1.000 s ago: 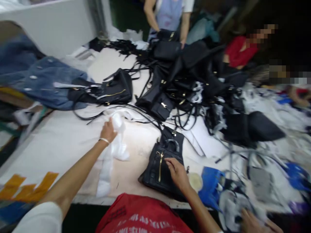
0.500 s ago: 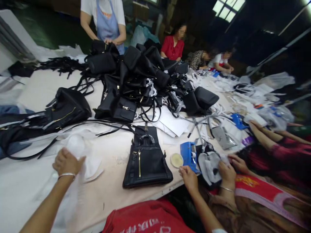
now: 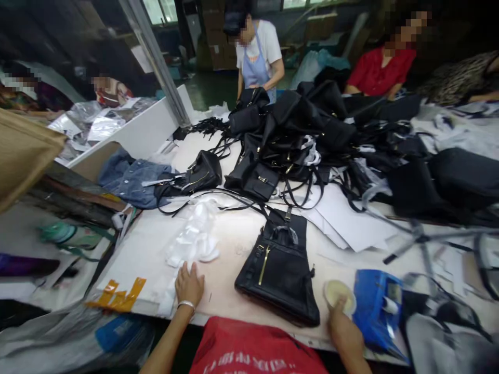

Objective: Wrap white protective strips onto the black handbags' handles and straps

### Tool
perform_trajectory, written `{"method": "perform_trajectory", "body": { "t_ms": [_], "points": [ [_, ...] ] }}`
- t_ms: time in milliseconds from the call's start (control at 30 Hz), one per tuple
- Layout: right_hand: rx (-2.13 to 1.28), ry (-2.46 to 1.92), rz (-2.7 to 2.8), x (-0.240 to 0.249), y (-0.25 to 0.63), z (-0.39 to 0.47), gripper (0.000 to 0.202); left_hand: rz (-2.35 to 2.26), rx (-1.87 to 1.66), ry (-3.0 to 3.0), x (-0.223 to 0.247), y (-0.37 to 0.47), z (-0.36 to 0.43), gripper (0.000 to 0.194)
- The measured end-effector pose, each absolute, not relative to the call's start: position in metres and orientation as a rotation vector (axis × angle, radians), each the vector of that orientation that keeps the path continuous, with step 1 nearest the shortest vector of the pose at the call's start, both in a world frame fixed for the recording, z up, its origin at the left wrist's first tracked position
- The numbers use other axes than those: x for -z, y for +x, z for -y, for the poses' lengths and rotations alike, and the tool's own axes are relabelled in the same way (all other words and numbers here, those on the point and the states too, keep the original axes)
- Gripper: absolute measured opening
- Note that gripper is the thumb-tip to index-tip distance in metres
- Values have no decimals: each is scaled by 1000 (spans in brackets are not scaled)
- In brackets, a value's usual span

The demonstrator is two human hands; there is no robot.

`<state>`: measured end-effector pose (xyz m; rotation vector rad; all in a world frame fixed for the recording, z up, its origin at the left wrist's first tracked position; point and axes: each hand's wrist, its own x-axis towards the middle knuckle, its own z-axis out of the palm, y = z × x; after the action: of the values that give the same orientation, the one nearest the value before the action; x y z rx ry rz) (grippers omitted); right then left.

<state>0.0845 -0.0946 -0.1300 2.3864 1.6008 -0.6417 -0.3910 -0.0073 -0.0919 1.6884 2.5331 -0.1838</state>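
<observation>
A black backpack (image 3: 271,270) with gold zippers lies flat on the table between my hands, its flap spread upward. My left hand (image 3: 189,284) rests to its left, fingers stretched out on the tabletop beside crumpled white plastic bags (image 3: 195,236). On the other side, my right hand (image 3: 346,332) has a fingertip over a small round dish (image 3: 332,292) of pale yellowish material. Its other fingers are curled, and whatever they may hold is hidden. A blue box-like packet (image 3: 368,301) stands right beside that hand.
Black bags (image 3: 296,124) are heaped at the back, with white sheets (image 3: 343,218) in front. A denim garment (image 3: 130,176) and another black bag (image 3: 202,171) lie left. Grey straps (image 3: 421,236) cross the right. Co-workers stand or sit beyond the table.
My view has swung left. My left hand has moved off the white plastic toward the table's front edge. My right hand has come from beside the round dish onto it.
</observation>
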Motion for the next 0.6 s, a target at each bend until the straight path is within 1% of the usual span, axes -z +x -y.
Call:
{"method": "perform_trajectory", "body": {
  "t_ms": [167,267,333,433,500,600],
  "points": [
    [496,2332,-1638,130,96,102,60,-2374,208,1711,75,-380,2,52],
    [490,2355,-1636,134,97,105,61,-2536,148,1628,59,-390,4,52],
    [502,2383,-1619,136,96,106,62,-2625,212,1468,49,-404,7,51],
    [527,2434,-1601,137,94,105,63,-2534,336,1351,40,-430,11,40],
    [554,2474,-1615,136,96,102,65,-2466,329,1352,40,-446,14,31],
    [584,2452,-1694,128,103,93,67,-2348,267,1339,46,-465,16,31]
  ]
}}
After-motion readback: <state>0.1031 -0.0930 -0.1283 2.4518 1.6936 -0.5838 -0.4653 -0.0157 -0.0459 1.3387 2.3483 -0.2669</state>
